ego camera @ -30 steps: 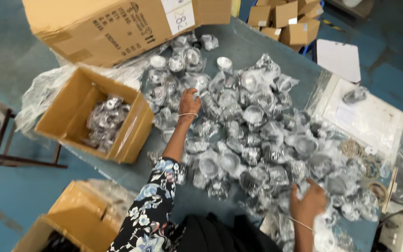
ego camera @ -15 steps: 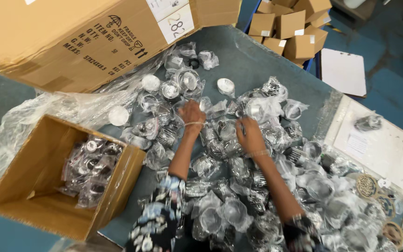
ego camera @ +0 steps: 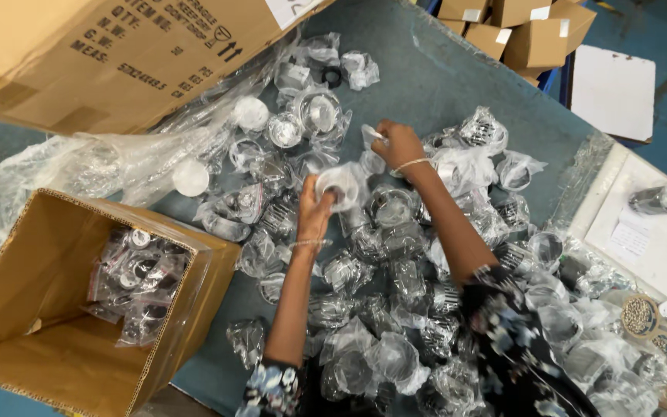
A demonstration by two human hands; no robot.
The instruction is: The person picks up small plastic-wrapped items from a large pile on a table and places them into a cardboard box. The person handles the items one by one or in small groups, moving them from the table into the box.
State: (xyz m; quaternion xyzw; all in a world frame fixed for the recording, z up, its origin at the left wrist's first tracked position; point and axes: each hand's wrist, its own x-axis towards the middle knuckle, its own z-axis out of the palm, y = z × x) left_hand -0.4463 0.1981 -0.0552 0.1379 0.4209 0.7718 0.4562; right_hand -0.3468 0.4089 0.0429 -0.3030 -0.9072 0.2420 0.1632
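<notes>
My left hand grips a round metal part wrapped in a clear plastic bag, lifted a little above the heap. My right hand pinches the top edge of that same bag. Both hands meet over a pile of several similar bagged metal parts spread across the blue-grey table. An open cardboard box at the lower left holds a few bagged parts.
A large cardboard carton lies at the top left, with crumpled clear plastic sheeting below it. Small cardboard boxes are stacked at the top right. A white board and a white tray lie on the right.
Both hands have drawn together from apart on the pile; my left hand has picked up a bagged part and my right hand has taken hold of its bag. The view has moved closer.
</notes>
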